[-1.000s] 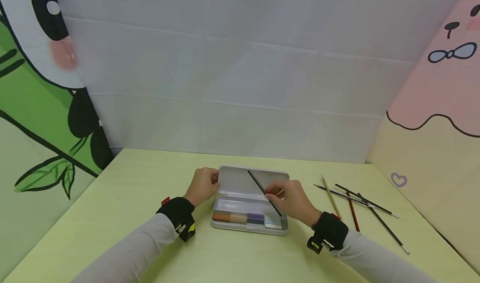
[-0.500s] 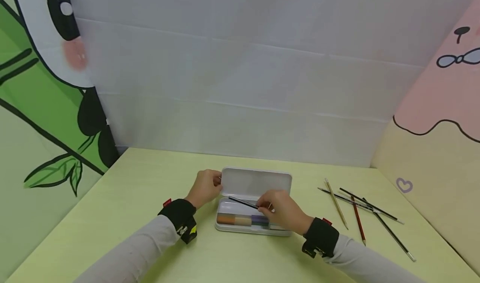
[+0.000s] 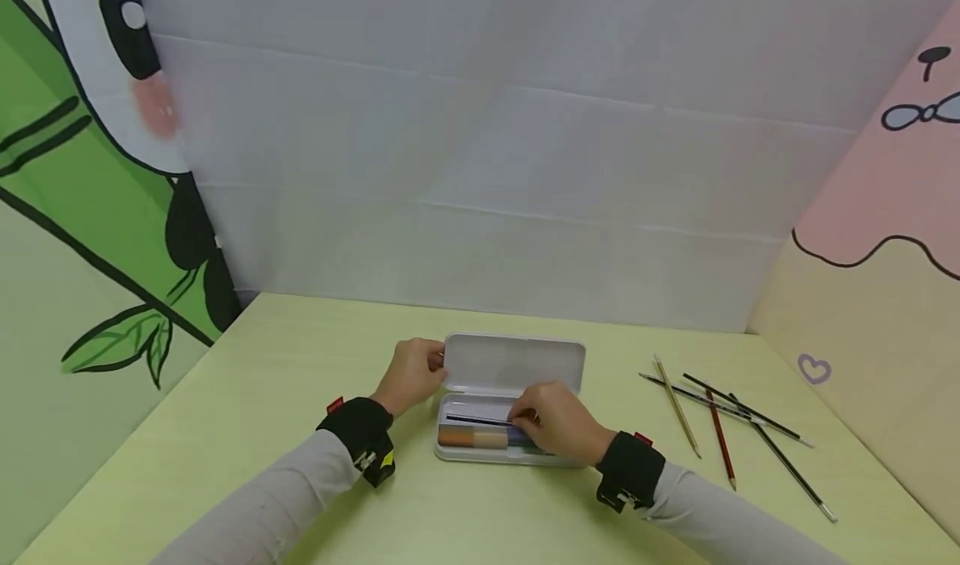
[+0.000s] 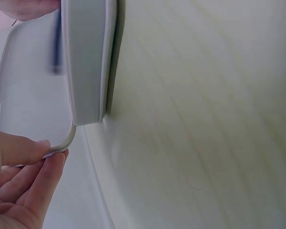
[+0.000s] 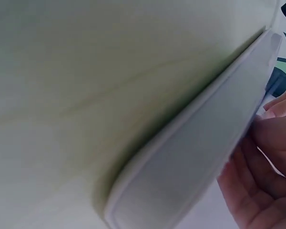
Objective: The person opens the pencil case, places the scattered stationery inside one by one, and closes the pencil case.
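Observation:
A white pencil case lies on the table with its lid raised. My left hand pinches the lid's left edge between thumb and fingers, which the left wrist view confirms. Over the case's tray, my right hand pinches a dark pencil near its right end. The pencil lies nearly level, along the tray's back part; whether it touches the bottom cannot be told. In front of it are an orange-brown block, a beige block and a purple block, the last partly behind my right hand.
To the right, several pencils lie loosely crossed on the table: a gold one, a red one and dark ones, including one nearest the right edge. A pale cloth wall stands behind, with painted panels at both sides.
My right hand has moved down and left, bringing the pencil from a slant across the lid to nearly level in the tray. The left hand keeps its hold on the lid.

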### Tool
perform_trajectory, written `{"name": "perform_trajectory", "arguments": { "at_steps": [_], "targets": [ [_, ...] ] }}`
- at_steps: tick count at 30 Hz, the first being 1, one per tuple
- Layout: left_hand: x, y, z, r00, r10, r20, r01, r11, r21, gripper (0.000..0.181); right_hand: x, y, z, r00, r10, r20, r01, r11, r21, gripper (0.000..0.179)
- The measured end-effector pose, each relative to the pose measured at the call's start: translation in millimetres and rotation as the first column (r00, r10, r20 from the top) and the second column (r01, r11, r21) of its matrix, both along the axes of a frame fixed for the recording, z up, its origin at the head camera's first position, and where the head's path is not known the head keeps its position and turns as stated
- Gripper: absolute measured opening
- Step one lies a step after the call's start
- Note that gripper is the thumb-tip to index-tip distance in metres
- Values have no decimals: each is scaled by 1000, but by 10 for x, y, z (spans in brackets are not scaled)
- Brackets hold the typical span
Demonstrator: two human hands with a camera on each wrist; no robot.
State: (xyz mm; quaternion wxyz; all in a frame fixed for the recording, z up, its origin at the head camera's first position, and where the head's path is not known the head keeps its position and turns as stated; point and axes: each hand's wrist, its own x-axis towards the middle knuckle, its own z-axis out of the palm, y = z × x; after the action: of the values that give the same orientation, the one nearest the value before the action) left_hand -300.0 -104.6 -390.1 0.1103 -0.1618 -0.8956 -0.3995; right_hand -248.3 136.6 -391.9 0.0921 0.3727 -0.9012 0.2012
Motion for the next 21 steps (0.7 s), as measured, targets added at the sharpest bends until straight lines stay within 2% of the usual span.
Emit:
{"name": "perform_trajectory", "arguments": {
  "at_steps": [6, 16, 21],
  "targets": [
    [-1, -9, 3, 1000, -6, -17, 6, 1000, -2, 22, -6, 20, -17, 997, -11, 73, 12, 1000, -11, 9],
    [11, 1, 26, 1000, -6, -14, 6, 1000, -5, 22, -6, 30, -8, 998, -10, 70, 11, 1000, -17, 10],
    [-9, -2, -2, 1000, -10, -27, 10, 1000, -5, 22, 15, 86, 13, 996, -43, 72, 45, 999, -27, 10]
  ]
}}
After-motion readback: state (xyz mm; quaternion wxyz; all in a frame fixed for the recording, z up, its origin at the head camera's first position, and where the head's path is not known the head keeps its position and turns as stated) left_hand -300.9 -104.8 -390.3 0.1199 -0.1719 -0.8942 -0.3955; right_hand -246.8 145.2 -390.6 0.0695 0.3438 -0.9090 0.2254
